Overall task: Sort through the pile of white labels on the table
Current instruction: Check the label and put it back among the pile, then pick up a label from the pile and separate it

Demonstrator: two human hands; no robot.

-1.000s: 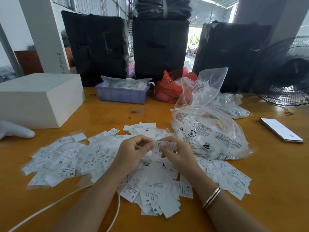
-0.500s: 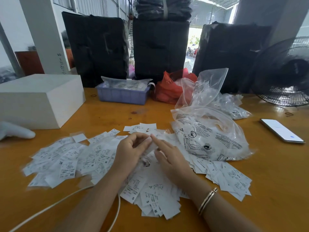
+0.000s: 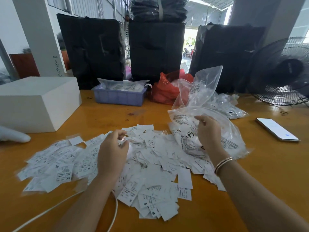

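The labels point(image 3: 150, 173) lie scattered across the counter point(image 3: 267, 173). Left hand point(image 3: 112, 153) hovers over them, fingers curled, seemingly pinching one; right hand point(image 3: 209, 131) hangs relaxed, empty, before the plastic bag point(image 3: 230, 136). Sorting looks barely begun; next, read a size.

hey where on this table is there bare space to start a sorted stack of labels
Bare wood lies between the white box and the purple bin, running toward the label pile; also near right, between the clear plastic bag, the phone and the table edge. The middle is crowded with labels and both hands.
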